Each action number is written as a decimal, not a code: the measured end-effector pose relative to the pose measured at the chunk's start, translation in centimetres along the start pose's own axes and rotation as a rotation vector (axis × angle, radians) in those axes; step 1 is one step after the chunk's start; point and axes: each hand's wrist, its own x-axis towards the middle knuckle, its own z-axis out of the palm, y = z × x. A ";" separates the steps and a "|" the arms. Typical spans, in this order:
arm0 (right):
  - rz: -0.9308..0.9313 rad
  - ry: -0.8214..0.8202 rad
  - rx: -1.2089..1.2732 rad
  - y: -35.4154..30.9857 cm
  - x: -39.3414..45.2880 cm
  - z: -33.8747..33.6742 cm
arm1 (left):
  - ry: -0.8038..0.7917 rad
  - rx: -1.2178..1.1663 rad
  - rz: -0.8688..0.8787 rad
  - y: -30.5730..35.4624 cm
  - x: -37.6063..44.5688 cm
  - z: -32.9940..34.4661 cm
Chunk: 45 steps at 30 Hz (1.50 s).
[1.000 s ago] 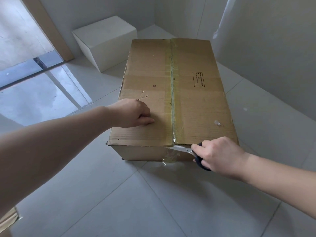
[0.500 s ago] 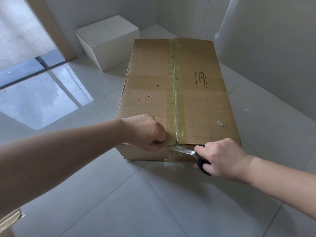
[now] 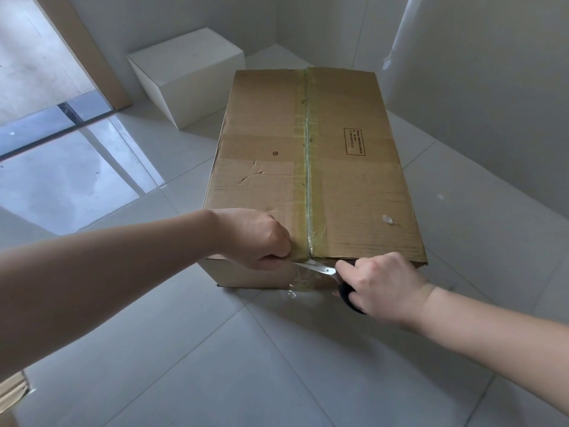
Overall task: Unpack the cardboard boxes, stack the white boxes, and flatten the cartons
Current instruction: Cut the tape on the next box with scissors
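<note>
The carton (image 3: 317, 167) is sitting taped on the floor (image 3: 215, 349) while the left hand (image 3: 255, 238) is pinching its near flap and the right hand (image 3: 378, 288) is gripping scissors (image 3: 320, 268) (unpacking, stacking, flattening all remaining).

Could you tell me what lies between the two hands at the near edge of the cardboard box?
In the head view, the scissors' blade and the taped seam lie between the left hand and right hand.

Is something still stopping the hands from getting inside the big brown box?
Yes. The cardboard box is closed, with tape along the seam between its top flaps. The right hand holds scissors at the near end of that seam, and the left hand grips the near edge of the left flap. Nothing else blocks them.
</note>
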 end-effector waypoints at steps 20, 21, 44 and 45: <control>0.026 -0.130 -0.002 0.7 0.2 -1.8 | 0.024 -0.047 0.007 0.5 -0.2 -0.9; 0.029 -0.123 -0.006 0.5 0.3 -1.7 | 0.014 -0.051 -0.006 0.5 -0.3 -0.9; -0.150 -0.370 0.171 -6.4 7.2 -3.7 | 0.060 -0.043 -0.240 -0.9 -0.9 -2.7; -0.146 -0.369 0.171 -6.2 7.3 -3.8 | 0.069 -0.040 -0.248 -0.9 -0.7 -2.8</control>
